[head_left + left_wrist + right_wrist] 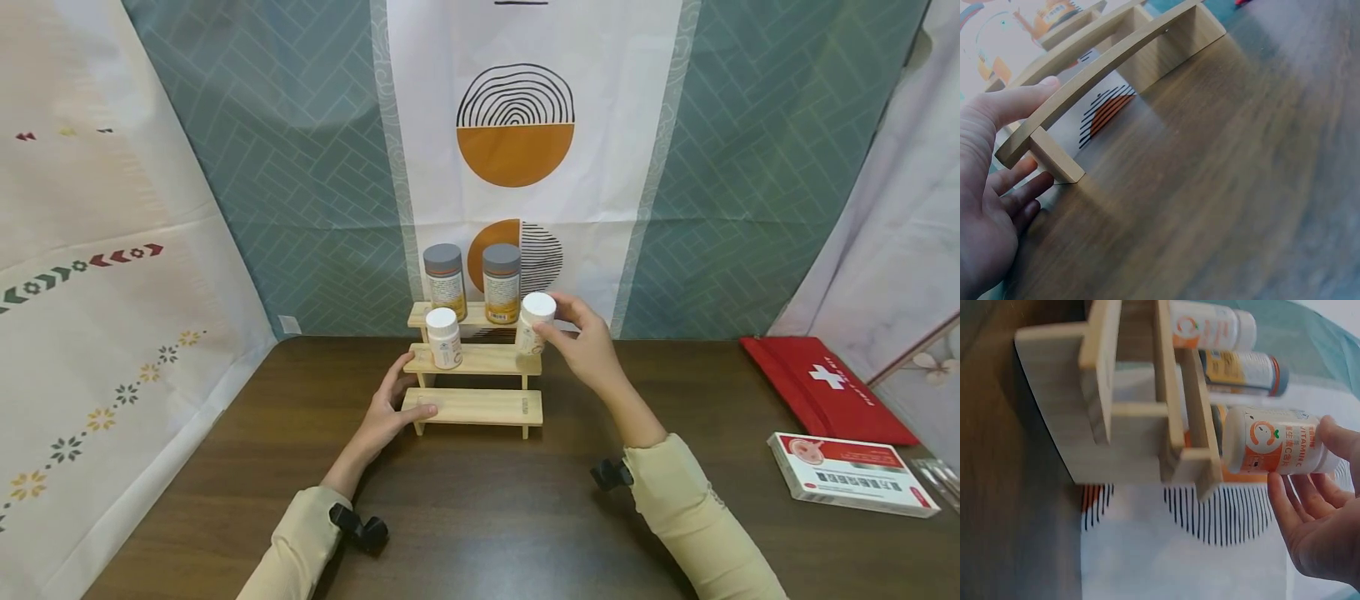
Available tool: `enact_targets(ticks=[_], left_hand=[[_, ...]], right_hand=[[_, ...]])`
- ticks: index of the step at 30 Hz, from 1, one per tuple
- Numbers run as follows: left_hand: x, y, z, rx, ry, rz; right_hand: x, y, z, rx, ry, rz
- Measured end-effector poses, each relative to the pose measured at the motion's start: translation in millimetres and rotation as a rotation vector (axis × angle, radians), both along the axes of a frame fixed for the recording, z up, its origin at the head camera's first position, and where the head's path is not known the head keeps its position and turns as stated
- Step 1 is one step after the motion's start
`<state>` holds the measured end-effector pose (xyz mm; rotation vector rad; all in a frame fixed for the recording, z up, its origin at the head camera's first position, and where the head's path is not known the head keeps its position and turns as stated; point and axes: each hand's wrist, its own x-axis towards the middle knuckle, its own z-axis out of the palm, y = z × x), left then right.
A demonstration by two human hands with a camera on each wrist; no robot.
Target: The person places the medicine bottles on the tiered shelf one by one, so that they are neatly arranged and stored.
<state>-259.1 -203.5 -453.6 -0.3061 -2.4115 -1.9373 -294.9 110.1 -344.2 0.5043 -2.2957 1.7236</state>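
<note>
A three-tier wooden stand (474, 406) stands on the table before a hanging cloth. At its left end, my left hand (384, 417) grips it, the thumb over the lowest tier (1104, 62) and the other fingers below and beside it. My right hand (588, 343) pinches a white vitamin C bottle (1279, 442) near its cap, upright over the right end of the middle tier. Whether its base touches the wood I cannot tell. Another white bottle (446, 343) sits at the left of that tier. Two grey-capped bottles, one left (446, 283) and one right (501, 287), occupy the top tier.
On the right side of the table (480, 533) lie a red first aid kit pouch (817, 387) and a red-and-white box (851, 475). Some thin shiny items (937, 479) are at the right edge. Patterned cloth (315, 167) hangs behind the stand.
</note>
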Motion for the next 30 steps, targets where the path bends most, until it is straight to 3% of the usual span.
enact_targets(ticks=[10,30], left_hand=[[0.6,-3.6,-1.4,-0.001,0.011,0.016],[1.0,-0.4,0.3,0.002,0.016,-0.008]], right_hand=[[3.8,-30,-12.2,-0.002,-0.012,0.07],[-4.9,-47,-24.0,0.025,-0.018,0.021]])
